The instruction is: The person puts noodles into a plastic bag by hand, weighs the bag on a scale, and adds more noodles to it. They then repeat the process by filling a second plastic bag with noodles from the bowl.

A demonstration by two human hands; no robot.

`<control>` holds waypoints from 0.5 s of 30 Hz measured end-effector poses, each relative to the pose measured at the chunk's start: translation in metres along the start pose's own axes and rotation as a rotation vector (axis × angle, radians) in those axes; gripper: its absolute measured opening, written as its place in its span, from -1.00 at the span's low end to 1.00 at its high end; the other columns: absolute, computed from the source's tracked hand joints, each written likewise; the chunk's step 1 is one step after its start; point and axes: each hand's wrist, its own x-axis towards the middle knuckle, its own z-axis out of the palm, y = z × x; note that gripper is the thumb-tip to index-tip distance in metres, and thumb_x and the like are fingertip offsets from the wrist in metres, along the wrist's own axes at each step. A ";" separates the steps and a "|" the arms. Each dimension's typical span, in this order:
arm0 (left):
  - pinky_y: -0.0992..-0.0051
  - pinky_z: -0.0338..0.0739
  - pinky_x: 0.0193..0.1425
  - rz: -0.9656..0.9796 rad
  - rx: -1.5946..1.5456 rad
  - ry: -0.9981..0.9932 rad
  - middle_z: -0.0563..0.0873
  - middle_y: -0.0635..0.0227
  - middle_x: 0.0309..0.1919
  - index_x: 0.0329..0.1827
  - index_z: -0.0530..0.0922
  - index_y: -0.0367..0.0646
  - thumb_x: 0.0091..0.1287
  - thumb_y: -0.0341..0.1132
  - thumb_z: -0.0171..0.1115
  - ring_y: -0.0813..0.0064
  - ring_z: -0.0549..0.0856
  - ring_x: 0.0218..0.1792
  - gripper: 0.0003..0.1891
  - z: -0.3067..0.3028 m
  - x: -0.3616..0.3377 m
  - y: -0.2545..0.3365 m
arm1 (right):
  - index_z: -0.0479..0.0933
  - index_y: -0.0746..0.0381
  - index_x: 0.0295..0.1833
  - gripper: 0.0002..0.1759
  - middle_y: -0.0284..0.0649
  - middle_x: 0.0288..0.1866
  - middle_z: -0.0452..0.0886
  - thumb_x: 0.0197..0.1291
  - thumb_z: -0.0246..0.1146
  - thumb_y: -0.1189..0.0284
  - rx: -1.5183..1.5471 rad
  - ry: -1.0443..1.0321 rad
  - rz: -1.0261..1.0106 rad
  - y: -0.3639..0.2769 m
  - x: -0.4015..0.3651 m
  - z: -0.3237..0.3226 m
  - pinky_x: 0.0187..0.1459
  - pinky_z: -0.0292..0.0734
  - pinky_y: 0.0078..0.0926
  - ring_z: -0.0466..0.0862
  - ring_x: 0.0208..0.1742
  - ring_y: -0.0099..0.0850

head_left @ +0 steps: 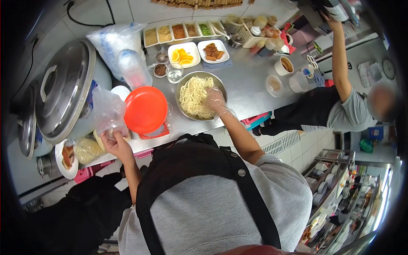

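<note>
A metal bowl (185,111) of pale noodles (193,94) stands near the front edge of the steel counter. My right hand (216,101), in a clear plastic glove, reaches into its right side, fingers curled into the noodles and partly hidden by them. On the left, my bare left hand (115,145) pinches the lower end of a clear plastic bag (108,108). Between my hands sits a round orange-red plate or lid (145,109) on a scale-like base. Bagged noodles (88,149) lie just left of my left hand.
Large lidded pots (66,89) line the left side. Behind the bowl are a plate of orange slices (183,54), a plate of browned pieces (213,52), a glass (174,73) and a topping rack (183,33). A co-worker (348,102) reaches up at the right.
</note>
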 end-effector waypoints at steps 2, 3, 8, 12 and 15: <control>0.65 0.44 -0.46 -0.001 0.001 -0.035 0.55 0.27 -0.16 0.02 0.35 -0.32 0.26 -0.59 -0.03 0.63 0.56 -0.43 -0.74 -0.001 0.002 0.002 | 0.48 0.23 0.10 -0.37 0.03 0.00 0.57 -0.17 0.40 0.27 0.034 -0.043 -0.036 0.008 0.008 0.000 0.12 0.40 -0.31 0.54 0.09 -0.17; 0.65 0.44 -0.45 -0.001 -0.004 -0.034 0.55 0.26 -0.16 0.02 0.35 -0.32 0.26 -0.59 -0.02 0.62 0.56 -0.42 -0.74 -0.002 0.003 0.001 | 0.48 0.22 0.10 -0.38 0.02 -0.03 0.58 -0.18 0.40 0.29 0.081 0.089 -0.094 0.010 0.005 -0.010 0.10 0.42 -0.30 0.56 0.06 -0.16; 0.60 0.51 -0.45 -0.001 0.045 -0.025 0.54 0.25 -0.13 0.03 0.32 -0.30 0.24 -0.59 -0.01 0.56 0.59 -0.39 -0.72 -0.012 0.003 0.004 | 0.55 0.19 -0.03 -0.50 -0.02 -0.13 0.62 -0.20 0.40 0.34 0.332 0.105 -0.041 -0.049 -0.026 -0.118 0.04 0.46 -0.30 0.61 -0.07 -0.15; 0.61 0.49 -0.45 -0.018 0.026 -0.023 0.54 0.26 -0.12 0.02 0.32 -0.30 0.24 -0.59 -0.01 0.56 0.59 -0.41 -0.72 -0.012 0.001 0.000 | 0.61 0.18 -0.13 -0.56 -0.04 -0.16 0.63 -0.21 0.43 0.28 0.201 0.202 -0.077 -0.041 -0.024 -0.114 -0.03 0.49 -0.31 0.62 -0.11 -0.14; 0.64 0.48 -0.48 -0.004 0.034 -0.032 0.54 0.28 -0.13 0.02 0.33 -0.29 0.25 -0.58 0.00 0.58 0.59 -0.41 -0.73 -0.014 -0.002 0.001 | 0.65 0.17 -0.30 -0.77 -0.12 -0.34 0.66 -0.14 0.38 0.34 0.302 0.283 -0.095 -0.040 -0.016 -0.118 -0.18 0.54 -0.32 0.66 -0.29 -0.19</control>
